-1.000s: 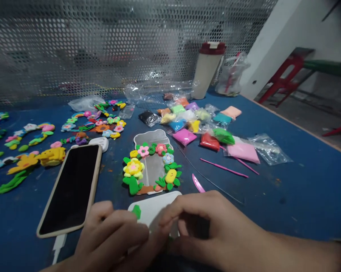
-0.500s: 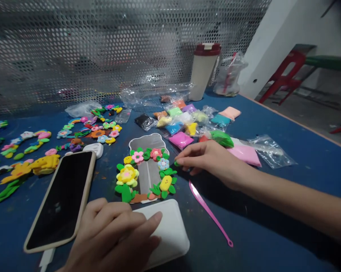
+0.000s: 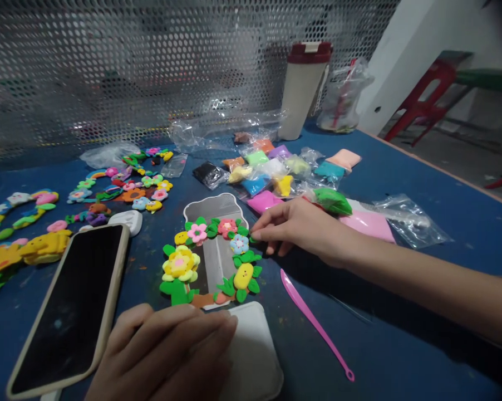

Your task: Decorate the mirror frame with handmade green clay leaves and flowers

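Observation:
My right hand (image 3: 299,231) pinches a small green clay piece (image 3: 253,238) at the right edge of a mirror (image 3: 215,205), beside its blue flower. The mirror lies flat; clay flowers, green leaves and a yellow clay figure (image 3: 243,277) ring its glass. My left hand (image 3: 171,345) is closed, thumb and fingertips together, over a white rounded slab (image 3: 257,351). Whether anything is between those fingertips is hidden. A pink plastic clay knife (image 3: 315,323) lies below my right hand.
A phone (image 3: 71,306) lies at left, near several clay-decorated pieces (image 3: 134,195). Bagged coloured clay (image 3: 271,167) is spread behind the mirror. Farther back stand a tumbler (image 3: 303,92) and a plastic bag (image 3: 343,100), before a perforated metal panel (image 3: 151,67).
My right hand has brought the green piece left, against the mirror's edge. My left fingertips have drawn together with the thumb. The view has shifted slightly.

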A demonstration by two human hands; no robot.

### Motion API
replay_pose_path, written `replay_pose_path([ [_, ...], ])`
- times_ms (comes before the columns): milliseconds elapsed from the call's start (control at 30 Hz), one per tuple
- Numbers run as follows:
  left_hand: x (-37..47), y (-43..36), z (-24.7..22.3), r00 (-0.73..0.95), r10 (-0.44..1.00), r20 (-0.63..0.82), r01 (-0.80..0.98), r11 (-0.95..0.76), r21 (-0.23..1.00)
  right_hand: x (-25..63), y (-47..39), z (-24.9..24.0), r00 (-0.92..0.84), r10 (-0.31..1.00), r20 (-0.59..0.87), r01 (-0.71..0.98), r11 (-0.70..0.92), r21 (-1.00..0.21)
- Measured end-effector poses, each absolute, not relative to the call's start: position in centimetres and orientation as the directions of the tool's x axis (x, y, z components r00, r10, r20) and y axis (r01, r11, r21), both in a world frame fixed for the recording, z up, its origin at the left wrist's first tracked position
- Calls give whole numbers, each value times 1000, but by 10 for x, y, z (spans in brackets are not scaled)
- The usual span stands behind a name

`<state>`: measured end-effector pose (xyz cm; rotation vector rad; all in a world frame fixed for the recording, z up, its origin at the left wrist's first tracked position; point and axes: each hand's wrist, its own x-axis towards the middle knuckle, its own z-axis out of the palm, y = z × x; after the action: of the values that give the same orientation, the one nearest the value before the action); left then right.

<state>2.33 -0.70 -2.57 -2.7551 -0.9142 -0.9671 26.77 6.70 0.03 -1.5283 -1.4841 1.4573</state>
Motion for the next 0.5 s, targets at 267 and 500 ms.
replay_pose_path([
  [267,26,-5,-19,647,560,518,611,-787,87,264,65,2,-163,932,-323,334,-256,-907],
  [500,31,1,-14,726,590,353,662,-738,-131,262,62,3,-139,938,-318,344,-255,-904],
])
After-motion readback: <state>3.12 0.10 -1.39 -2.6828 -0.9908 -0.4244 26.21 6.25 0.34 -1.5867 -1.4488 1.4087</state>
